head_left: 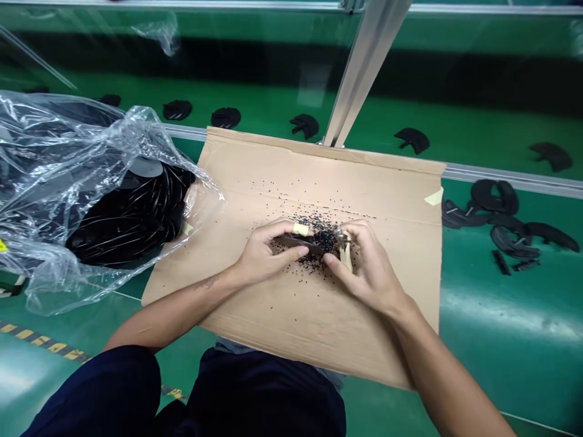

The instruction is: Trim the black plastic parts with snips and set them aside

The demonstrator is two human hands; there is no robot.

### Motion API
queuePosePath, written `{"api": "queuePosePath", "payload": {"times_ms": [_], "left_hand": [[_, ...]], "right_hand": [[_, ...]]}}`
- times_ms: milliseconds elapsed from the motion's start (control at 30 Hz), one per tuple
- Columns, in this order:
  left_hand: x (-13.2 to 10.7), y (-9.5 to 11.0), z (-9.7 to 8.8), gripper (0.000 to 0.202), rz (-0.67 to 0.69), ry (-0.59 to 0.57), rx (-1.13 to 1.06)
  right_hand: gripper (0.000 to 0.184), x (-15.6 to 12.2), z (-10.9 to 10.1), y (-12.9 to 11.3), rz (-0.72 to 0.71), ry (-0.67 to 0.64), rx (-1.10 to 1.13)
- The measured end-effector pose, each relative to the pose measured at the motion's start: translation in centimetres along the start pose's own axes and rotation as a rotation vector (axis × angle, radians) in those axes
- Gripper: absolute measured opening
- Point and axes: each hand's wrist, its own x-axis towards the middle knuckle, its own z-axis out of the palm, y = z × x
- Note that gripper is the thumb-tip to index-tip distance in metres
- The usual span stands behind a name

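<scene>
My left hand (265, 252) is closed on a thin black curved part (298, 244), pinched between thumb and fingers; one finger wears a strip of yellow tape. My right hand (364, 264) is closed around a small tool with a pale handle (346, 255), its tip at the end of the black part. Both hands rest over a sheet of brown cardboard (273, 182). Black trimmings (319, 233) lie scattered on the cardboard around and under the hands.
A clear plastic bag (68, 182) full of black parts lies at the left. Several black parts (501, 221) are piled on the green surface at the right. More single black parts (226, 117) sit spaced along the green belt behind. A metal post (359, 73) rises behind the cardboard.
</scene>
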Motion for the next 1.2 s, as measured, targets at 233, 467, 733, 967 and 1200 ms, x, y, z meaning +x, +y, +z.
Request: {"api": "queuePosePath", "payload": {"times_ms": [233, 467, 733, 967, 1200], "left_hand": [[-0.1, -0.2, 0.1, 0.017, 0.086, -0.078, 0.05], [-0.3, -0.3, 0.1, 0.019, 0.128, -0.108, 0.073], [-0.4, -0.2, 0.1, 0.019, 0.157, -0.129, 0.086], [-0.4, -0.3, 0.0, 0.02, 0.174, -0.145, 0.105], [-0.5, -0.4, 0.0, 0.02, 0.176, -0.152, 0.099]], "right_hand": [[0.045, -1.3, 0.3, 0.9, -0.188, 0.061, -0.101], [0.04, -1.4, 0.3, 0.4, -0.257, 0.075, -0.151], [0.03, -1.5, 0.0, 0.1, -0.263, 0.056, -0.196], [0.03, -1.6, -0.1, 0.1, -0.273, 0.054, -0.243], [0.018, -2.1, 0.1, -0.5, -0.212, 0.026, -0.317]]}}
